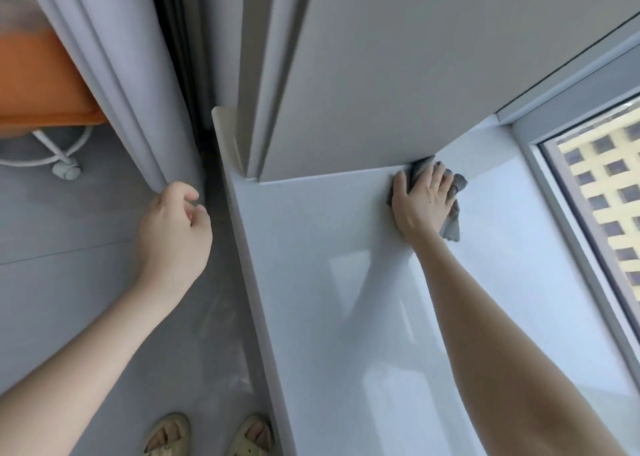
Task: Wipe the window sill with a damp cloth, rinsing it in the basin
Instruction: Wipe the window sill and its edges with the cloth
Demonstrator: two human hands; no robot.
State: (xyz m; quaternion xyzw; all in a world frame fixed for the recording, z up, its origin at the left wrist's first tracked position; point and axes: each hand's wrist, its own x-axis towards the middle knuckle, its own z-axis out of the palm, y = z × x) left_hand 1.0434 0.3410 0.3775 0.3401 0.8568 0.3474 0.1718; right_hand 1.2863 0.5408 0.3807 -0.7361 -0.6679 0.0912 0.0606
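Observation:
The glossy white window sill (346, 299) runs from the bottom of the view up to the wall corner. My right hand (420, 199) lies flat on a grey cloth (452, 225), pressing it onto the sill where the sill meets the side wall (381, 91). The cloth sticks out past my fingers to the right. My left hand (173, 223) hangs over the floor beside the sill's edge, fingers loosely curled at the hem of the grey curtain (114, 74); whether it pinches the hem is unclear. No basin is in view.
The window glass and frame (571, 195) border the sill on the right. An orange chair (41, 84) on a wheeled white base (65, 169) stands at the upper left on the grey floor. My sandalled feet (211, 435) are at the bottom.

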